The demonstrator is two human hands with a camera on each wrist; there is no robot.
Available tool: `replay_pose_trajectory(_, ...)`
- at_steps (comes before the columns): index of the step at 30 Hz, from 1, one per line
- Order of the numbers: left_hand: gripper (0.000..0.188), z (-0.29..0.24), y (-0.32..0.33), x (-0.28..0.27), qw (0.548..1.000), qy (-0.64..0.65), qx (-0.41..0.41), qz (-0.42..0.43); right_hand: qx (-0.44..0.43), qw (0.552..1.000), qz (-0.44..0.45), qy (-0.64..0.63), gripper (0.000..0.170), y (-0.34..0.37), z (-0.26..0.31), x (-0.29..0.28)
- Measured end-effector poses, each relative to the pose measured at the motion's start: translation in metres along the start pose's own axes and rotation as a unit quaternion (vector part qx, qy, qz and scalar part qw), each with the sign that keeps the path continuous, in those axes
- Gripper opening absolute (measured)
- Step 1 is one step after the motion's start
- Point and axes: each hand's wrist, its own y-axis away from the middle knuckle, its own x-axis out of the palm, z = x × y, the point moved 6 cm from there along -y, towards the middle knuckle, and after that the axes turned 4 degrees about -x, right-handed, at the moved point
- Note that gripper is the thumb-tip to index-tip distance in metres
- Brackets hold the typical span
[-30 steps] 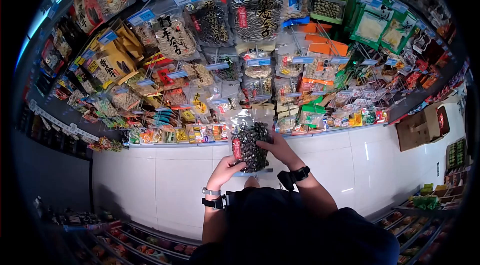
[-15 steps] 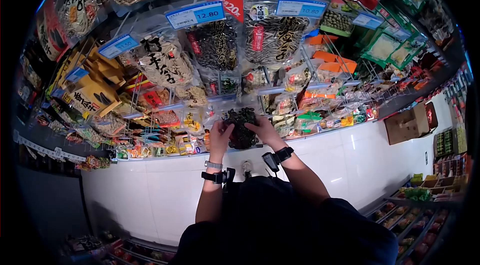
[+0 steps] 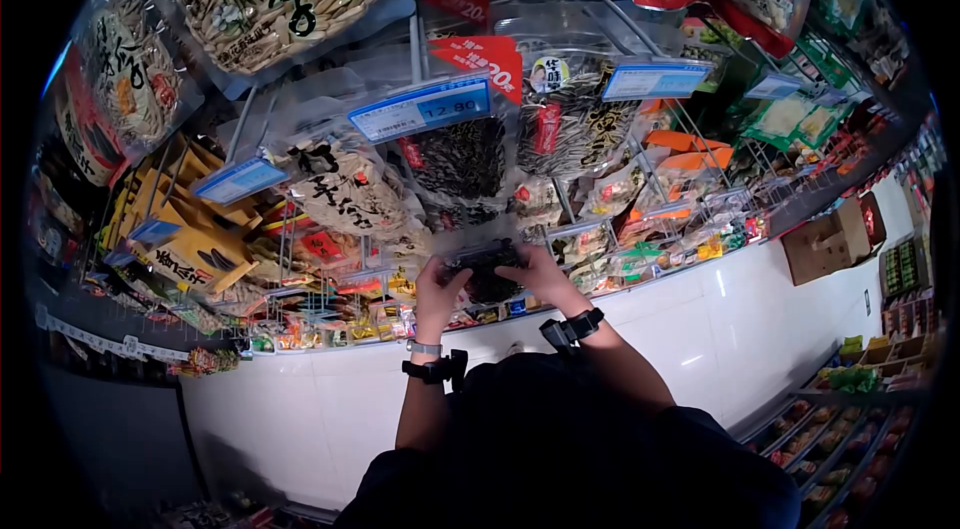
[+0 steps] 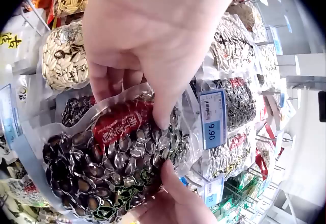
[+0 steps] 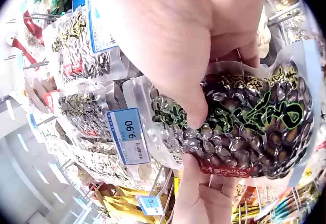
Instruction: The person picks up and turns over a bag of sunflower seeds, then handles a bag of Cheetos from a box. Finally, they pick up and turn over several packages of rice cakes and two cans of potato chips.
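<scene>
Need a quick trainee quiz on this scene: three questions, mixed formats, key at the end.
1. True or false: the left hand and the right hand both hold the bag of dark seeds, with the thumbs on its front.

2. Multiple choice: in the head view, what price shows on the blue price tag nearest the picture's centre?
A) 31.50
B) 12.80
C) 45.00

3. Fill in the blank: in the head view, the grey wristband is on the ____ wrist.

Key:
1. True
2. B
3. left
</scene>
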Motion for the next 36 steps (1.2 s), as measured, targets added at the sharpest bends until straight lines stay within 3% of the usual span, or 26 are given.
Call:
replay_pose_trajectory(2, 0.024, -0.007, 0.002, -0.003, 0.998, -0.060, -0.008, -0.001, 0.002, 0.997, 0.011, 0.075, 0.029, 0.000, 0.008, -0.001)
replay_pose_trajectory(11, 0.026, -0.021, 0.006, -0.001, 0.998, -0.068, -0.004, 0.013, 0.011, 0.999, -0.001, 0.047, 0.039, 0.006, 0.010, 0.000)
replay_pose_trajectory(14, 0.027, -0.011, 0.003, -0.004, 0.997, -0.078, 0.014, 0.004, 0.061, 0.997, 0.018, 0.044, 0.030, 0.008, 0.010, 0.002)
replay_pose_trajectory(18, 0.028, -0.005, 0.004, -0.006, 0.997, -0.074, 0.025, -0.011, 0.025, 0.996, 0.008, 0.082, 0.030, 0.009, 0.009, 0.004)
replay_pose_trajectory(21, 0.028, 0.002, 0.001, -0.005, 0.996, -0.076, 0.038, -0.014, 0.082, 0.996, 0.011, 0.009, 0.029, 0.011, 0.013, 0.007)
replay_pose_trajectory(23, 0.027, 0.006, -0.001, 0.000, 0.999, 0.046, 0.019, 0.005, 0.070, 0.997, -0.012, 0.001, 0.037, 0.009, 0.004, 0.006)
replay_pose_trajectory(26, 0.026, 0.010, -0.003, 0.002, 0.999, 0.052, 0.000, 0.004, 0.071, 0.995, -0.046, 0.061, 0.029, 0.008, -0.006, 0.002)
replay_pose_trajectory(27, 0.026, 0.010, -0.005, 0.002, 0.999, 0.053, 0.000, 0.005, 0.071, 0.994, -0.047, 0.061, 0.029, 0.010, -0.015, 0.004)
replay_pose_trajectory(29, 0.028, 0.007, -0.009, -0.005, 0.996, -0.068, 0.049, -0.044, -0.030, 0.978, -0.174, 0.110, 0.042, 0.018, -0.018, -0.007)
replay_pose_trajectory(30, 0.028, 0.014, -0.011, -0.006, 0.996, -0.067, 0.049, -0.044, 0.028, 0.976, -0.128, 0.174, 0.057, 0.023, -0.004, -0.012)
replay_pose_trajectory(31, 0.031, 0.022, -0.013, -0.010, 0.994, -0.056, 0.069, -0.065, 0.028, 0.976, -0.128, 0.175, 0.057, 0.028, 0.017, -0.017)
replay_pose_trajectory(33, 0.034, 0.022, -0.014, -0.013, 0.991, -0.042, 0.091, -0.084, 0.200, 0.968, -0.017, 0.149, 0.049, 0.038, 0.033, -0.018)
replay_pose_trajectory(34, 0.036, 0.018, -0.012, -0.017, 0.990, -0.014, 0.085, -0.109, 0.197, 0.968, -0.019, 0.152, 0.049, 0.040, 0.048, -0.024)
replay_pose_trajectory(36, 0.037, 0.011, -0.008, -0.024, 0.987, 0.012, 0.081, -0.142, 0.183, 0.969, 0.078, 0.145, 0.038, 0.043, 0.071, -0.025)
